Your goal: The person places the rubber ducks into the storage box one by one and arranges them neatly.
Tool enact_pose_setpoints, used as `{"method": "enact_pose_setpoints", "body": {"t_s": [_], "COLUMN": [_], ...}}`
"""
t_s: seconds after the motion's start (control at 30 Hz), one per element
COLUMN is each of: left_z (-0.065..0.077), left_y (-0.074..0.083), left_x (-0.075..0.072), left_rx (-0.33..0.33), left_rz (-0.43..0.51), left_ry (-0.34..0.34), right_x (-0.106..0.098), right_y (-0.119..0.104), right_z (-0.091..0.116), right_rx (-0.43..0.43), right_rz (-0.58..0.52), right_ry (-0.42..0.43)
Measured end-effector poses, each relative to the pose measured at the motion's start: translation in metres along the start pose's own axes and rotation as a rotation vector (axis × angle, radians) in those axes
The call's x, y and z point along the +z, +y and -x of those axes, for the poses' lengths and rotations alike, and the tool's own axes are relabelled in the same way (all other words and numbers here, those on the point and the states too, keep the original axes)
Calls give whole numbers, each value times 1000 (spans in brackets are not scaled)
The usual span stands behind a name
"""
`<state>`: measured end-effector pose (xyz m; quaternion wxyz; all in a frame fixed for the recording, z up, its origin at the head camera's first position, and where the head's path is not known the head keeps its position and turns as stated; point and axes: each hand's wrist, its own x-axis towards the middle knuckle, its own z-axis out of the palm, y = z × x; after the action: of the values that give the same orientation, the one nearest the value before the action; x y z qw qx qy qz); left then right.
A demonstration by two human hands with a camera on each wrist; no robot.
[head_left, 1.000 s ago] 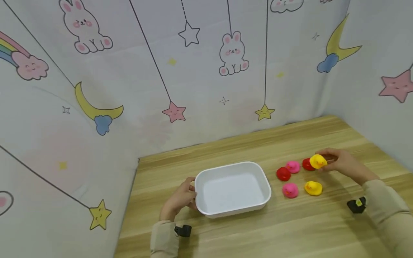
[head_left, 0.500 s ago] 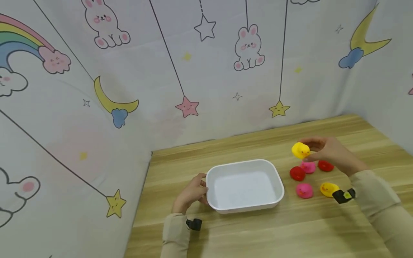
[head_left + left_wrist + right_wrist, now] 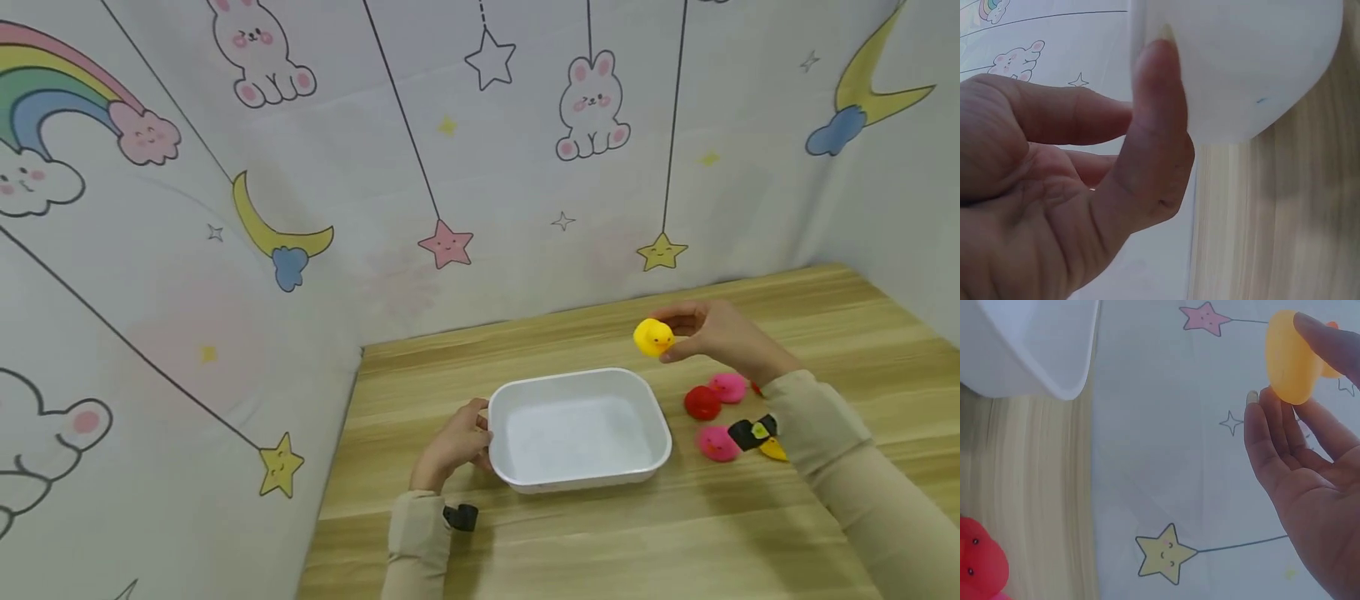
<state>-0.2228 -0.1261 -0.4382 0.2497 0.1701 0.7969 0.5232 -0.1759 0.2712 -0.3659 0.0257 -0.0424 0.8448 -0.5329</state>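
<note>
Pinches a yellow duck (image 3: 653, 337) between the thumb and fingers of the right hand (image 3: 716, 335), up off the table (image 3: 585, 542) near the far right corner of a white tray (image 3: 585, 425), and grips that tray's left end with the left hand (image 3: 456, 442), fingers bent. Has on the table, to the right of the tray, a red duck (image 3: 702, 402) just beside a pink duck (image 3: 727, 387), another pink duck (image 3: 717, 443) closer in, and a second yellow duck (image 3: 773, 451) partly hidden behind the black wrist camera (image 3: 752, 432). Faces a pale wall cloth (image 3: 525, 192) printed with stars, moons and rabbits.
</note>
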Motion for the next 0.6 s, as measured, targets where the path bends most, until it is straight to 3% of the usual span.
{"method": "enact_pose_setpoints", "body": {"t_s": [0.27,0.43,0.6], "left_z": [0,3,2], "left_y": [3,4,4], "left_x": [0,-1,-1], "left_rx": [-13,-68,-56], "left_rz": [-46,-37,-1], "left_ry": [21,-16,-38], "right_x": [24,46,70], "right_y": [-16,-21,-25], "right_z": [-29,-44,-58], "right_rx": [-80,-117,-119], "right_rz": [-45,-55,-61], "right_ry": [-81,-122,-162]}}
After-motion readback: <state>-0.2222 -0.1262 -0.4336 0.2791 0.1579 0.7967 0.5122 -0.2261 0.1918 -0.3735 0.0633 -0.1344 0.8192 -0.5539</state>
